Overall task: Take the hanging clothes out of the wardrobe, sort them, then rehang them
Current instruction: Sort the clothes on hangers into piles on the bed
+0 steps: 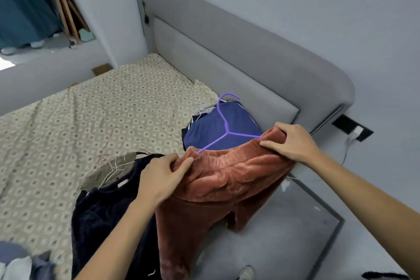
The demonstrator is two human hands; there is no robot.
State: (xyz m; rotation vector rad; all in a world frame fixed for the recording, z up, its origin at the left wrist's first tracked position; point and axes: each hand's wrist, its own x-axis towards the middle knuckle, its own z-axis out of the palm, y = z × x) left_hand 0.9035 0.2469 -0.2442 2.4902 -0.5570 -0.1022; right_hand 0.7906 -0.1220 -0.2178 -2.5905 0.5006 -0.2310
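A rust-coloured velvet garment (218,179) hangs at the edge of the bed, its waist stretched between two hands and its lower part falling toward the grey floor. The left hand (162,175) pinches the left end of the waistband with curled fingers and thumb; the right hand (289,143) grips the right end the same way. A purple wire hanger (227,120) sits with its arms running into the waist opening, its hook pointing up and away. Just behind it lies a folded blue garment (218,127) against the grey padded headboard (250,57). Left of the velvet piece, a dark navy top (106,211) lies on the patterned bedsheet (91,109), with an olive garment (109,170) on a pale hanger partly over it. A black wall socket (352,130) holds a white plug at right
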